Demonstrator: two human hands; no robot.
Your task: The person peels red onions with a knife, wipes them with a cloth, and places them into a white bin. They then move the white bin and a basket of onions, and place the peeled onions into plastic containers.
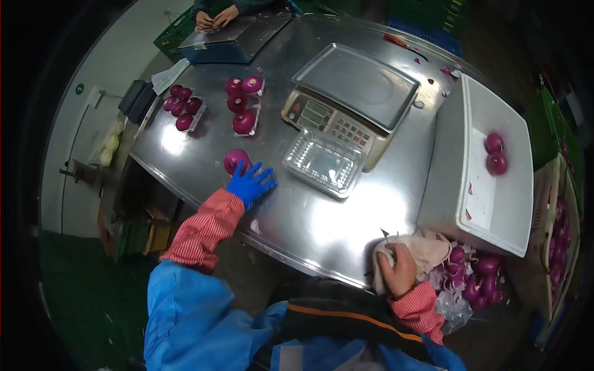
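Note:
My left hand [250, 185], in a blue glove, is stretched out with spread fingers over the steel table, right beside a single red onion [236, 161]. Near the front edge, my bare right hand [401, 271] is closed, and a small dark pointed blade [385, 235] sticks up from its fingers. A beige cloth [427, 250] lies under and beside that hand. Ahead of both hands, a clear plastic tray [325, 164] rests tilted against the front of a weighing scale [359, 86]. Farther off are two clear trays of red onions, one fuller [184, 107], the other beside it [242, 104].
A white foam box [433, 154] stands tilted at right with two red onions [495, 154] inside. Loose onions [479, 278] and skins lie by the cloth. A red-handled tool [396, 41] lies at the far edge. Another person's hands [216, 18] are over a dark box [232, 43].

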